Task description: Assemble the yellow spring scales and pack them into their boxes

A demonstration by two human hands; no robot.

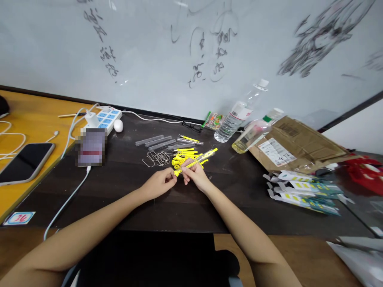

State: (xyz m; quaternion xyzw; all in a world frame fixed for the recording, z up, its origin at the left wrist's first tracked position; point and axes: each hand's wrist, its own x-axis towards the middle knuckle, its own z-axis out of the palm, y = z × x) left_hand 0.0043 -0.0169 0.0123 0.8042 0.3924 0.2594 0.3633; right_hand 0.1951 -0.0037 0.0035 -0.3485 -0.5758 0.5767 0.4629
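My right hand (pixel 194 174) is closed around a slim tube spring scale (pixel 206 154), clear on the outside with yellow parts, slanting up to the right. At its lower yellow end, the fingers of my left hand (pixel 163 181) are pinched together. Just beyond my hands lies a pile of yellow plastic parts (pixel 178 158), partly hidden by my right hand. To its left is a heap of wire hooks (pixel 157 158). Several clear plastic tubes (pixel 161 143) lie behind the hooks, and a thin yellow-and-metal piece (pixel 189 138) rests near them.
A water bottle (pixel 235 121) and an oil-like bottle (pixel 254 135) stand back right, by a brown parcel (pixel 299 139). Opened cartons (pixel 305 191) lie right. Leftward are a power strip (pixel 108 119), a blurred-out phone (pixel 92 147), a cable (pixel 70 195) and another phone (pixel 26 162).
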